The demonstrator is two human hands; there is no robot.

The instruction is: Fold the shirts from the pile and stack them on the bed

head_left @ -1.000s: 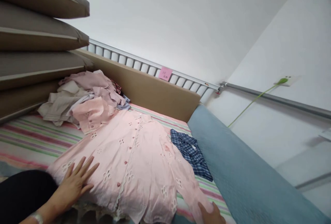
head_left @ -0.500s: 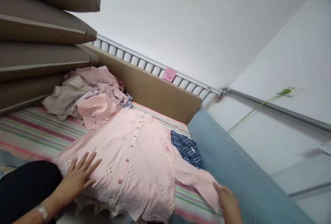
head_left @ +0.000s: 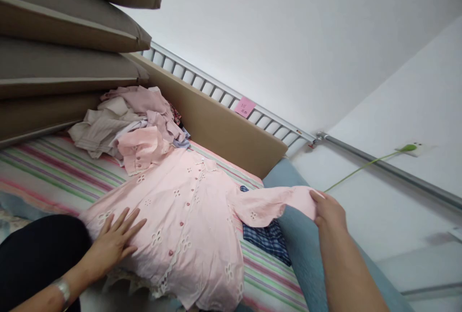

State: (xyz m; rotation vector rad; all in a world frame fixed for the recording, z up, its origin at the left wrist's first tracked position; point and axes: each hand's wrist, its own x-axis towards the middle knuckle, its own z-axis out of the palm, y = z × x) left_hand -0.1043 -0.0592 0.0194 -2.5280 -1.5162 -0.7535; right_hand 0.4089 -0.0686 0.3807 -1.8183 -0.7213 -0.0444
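Note:
A pink blouse (head_left: pixel 205 230) with cut-out flower embroidery and small buttons lies spread front side up on a striped sheet (head_left: pixel 68 163). My left hand (head_left: pixel 111 242) rests flat on its lower left side, fingers spread. At the right, my right hand (head_left: pixel 330 211) pinches the end of one sleeve and holds it raised, stretched out sideways. Under that sleeve lies a folded dark blue checked cloth (head_left: pixel 267 240), partly covered. The other sleeve (head_left: pixel 142 148) is bent up toward the clothes pile, its cuff buttons showing.
A heap of pink and beige clothes (head_left: pixel 140 110) lies at the back left, beside stacked grey-brown cushions (head_left: pixel 72 62). Behind runs a tan board (head_left: pixel 224 124) below a metal rail with a pink note (head_left: pixel 244 106). A blue padded edge (head_left: pixel 303 249) borders the right.
My right hand has lifted the sleeve end up and away from the sheet, swinging it toward the back. My left hand stays on the blouse. The view has shifted slightly.

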